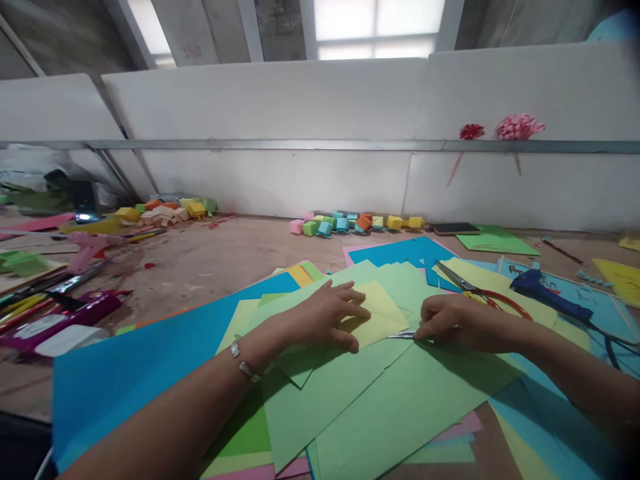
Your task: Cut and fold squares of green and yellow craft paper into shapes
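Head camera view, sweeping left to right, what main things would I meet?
Pink glue gun, left hand, exposed end of a slim metal tool, right hand, blue glue gun, yellow sheet at the right edge.

On the table, the scissors are laid over paper sheets. Right of the scissors a glue gun is placed; behind them, a flat slab; behind-left, small blocks; far left, another glue gun.

Person, bare forearms, both hands ungloved. Left hand: silver-coloured metal bracelet at wrist, shiny, two thick rounded pieces visible, gap between them. Right hand: small shiny spot on one finger, maybe a ring, too small to tell.
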Tool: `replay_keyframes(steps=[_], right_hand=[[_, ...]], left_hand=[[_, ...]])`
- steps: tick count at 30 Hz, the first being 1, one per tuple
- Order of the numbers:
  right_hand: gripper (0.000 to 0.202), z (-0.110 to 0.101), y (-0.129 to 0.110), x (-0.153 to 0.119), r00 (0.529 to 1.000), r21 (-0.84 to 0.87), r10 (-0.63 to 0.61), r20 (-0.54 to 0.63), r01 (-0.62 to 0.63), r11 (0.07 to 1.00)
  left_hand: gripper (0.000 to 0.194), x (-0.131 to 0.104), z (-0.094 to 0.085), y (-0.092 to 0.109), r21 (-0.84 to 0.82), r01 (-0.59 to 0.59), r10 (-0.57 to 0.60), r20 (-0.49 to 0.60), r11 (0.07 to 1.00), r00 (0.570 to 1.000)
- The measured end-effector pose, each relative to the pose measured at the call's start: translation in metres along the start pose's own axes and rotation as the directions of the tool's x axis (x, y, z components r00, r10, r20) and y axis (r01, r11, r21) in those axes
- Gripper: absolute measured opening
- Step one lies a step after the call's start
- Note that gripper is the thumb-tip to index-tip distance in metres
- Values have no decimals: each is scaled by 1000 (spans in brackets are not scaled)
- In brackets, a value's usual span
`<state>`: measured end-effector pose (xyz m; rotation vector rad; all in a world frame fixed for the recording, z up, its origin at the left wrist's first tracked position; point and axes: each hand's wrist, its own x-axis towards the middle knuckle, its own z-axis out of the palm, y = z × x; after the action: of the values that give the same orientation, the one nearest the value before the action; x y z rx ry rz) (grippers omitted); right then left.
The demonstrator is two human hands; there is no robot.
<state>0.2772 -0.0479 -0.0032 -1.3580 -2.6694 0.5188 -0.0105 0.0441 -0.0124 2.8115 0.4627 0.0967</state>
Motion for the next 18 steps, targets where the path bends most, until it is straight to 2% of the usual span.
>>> replay_keyframes(steps=[7, 13, 18], right_hand=[[30, 4, -8, 4, 999, 4, -46, -19, 46, 999], [35, 3, -21, 7, 1000, -30, -19, 9, 19, 999], [36, 7, -24, 13, 999, -26, -44, 18, 44, 999]], left_hand=[[51, 1, 1, 3, -39, 81, -80, 25, 996, 996], [53, 0, 4, 0, -76, 116, -114, 30, 990, 993], [53, 0, 4, 0, -92, 124, -122, 32, 988, 992]])
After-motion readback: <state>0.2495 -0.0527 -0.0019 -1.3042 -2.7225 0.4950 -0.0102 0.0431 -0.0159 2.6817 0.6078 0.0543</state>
